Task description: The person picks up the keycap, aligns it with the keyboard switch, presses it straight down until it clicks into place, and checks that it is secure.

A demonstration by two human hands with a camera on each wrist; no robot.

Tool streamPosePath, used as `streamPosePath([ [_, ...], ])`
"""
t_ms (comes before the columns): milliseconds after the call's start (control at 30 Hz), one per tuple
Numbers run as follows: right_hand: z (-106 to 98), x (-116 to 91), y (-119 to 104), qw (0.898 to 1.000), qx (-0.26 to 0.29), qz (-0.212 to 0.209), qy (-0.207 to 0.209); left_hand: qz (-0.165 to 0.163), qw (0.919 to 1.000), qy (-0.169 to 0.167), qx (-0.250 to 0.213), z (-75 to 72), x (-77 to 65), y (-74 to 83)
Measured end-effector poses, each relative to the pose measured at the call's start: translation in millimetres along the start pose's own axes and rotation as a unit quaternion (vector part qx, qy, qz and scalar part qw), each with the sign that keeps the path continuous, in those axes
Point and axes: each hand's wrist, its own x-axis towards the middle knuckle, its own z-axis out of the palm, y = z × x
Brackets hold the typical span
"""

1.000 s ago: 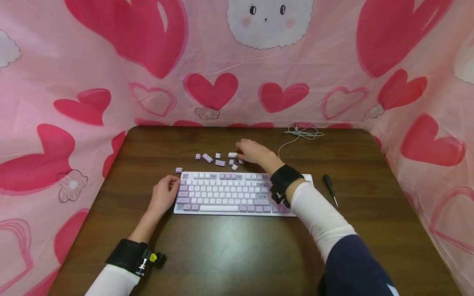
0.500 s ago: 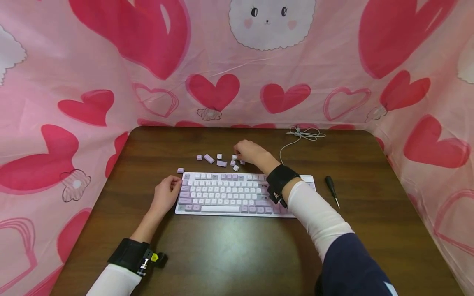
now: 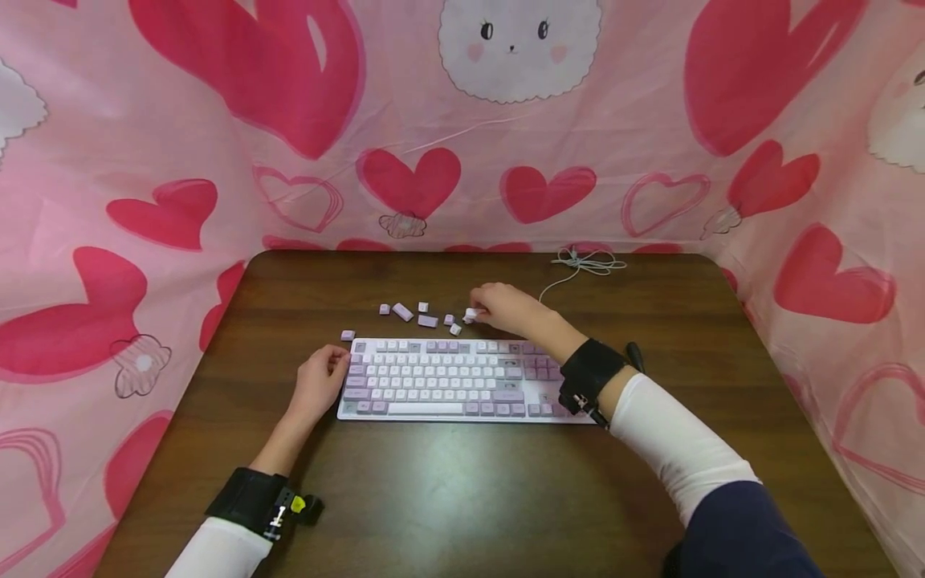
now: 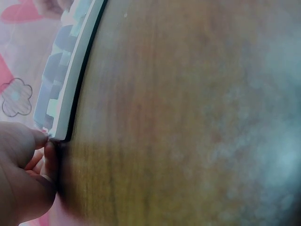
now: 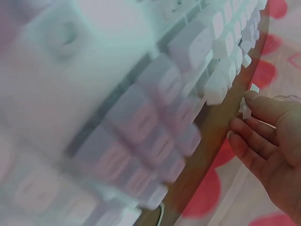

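Observation:
A white keyboard (image 3: 425, 409) with white and lilac keys lies on the table; some key positions on its right side have no caps. My left hand (image 3: 319, 381) grips its left end, thumb on the corner and fingers at the side in the left wrist view. Behind the keyboard, my right hand (image 3: 509, 309) pinches a white keycap (image 3: 471, 314) between thumb and fingers. In the right wrist view, that keycap (image 5: 245, 109) is partly covered by the fingers. Several loose keycaps lie to the left of this hand, among them a long lilac keycap (image 3: 428, 321).
A lilac keycap (image 3: 348, 335) sits by the keyboard's back left corner. A bundled white cable (image 3: 588, 262) lies at the back of the dark wooden table (image 3: 433, 498). To the right, a black-handled screwdriver (image 3: 635, 356) is partly behind the right forearm. Pink heart-print cloth (image 3: 412, 189) surrounds the table.
My right hand has taken the white keycap from the back of the loose group and shifted right and slightly nearer. The right forearm now covers part of the screwdriver. The left hand stays put.

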Motion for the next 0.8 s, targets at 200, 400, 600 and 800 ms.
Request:
streamPosePath([
  [200,-7,-36,10,1.0,0.016,0.004,0.008,-0.002,1.0,-0.005,0.0,-0.4,0.3,0.2],
  [400,-9,-70,19,0.999,0.032,0.026,0.006,-0.001,1.0,-0.007,0.0,-0.3,-0.6,1.1],
  [600,-5,-107,28,0.998,0.048,0.042,0.021,0.0,0.9999,-0.013,-0.005,1.6,-2.5,0.8],
  [800,-5,-142,31,0.996,0.067,0.04,0.035,0.004,1.0,-0.006,0.001,-1.9,-1.3,1.8],
])
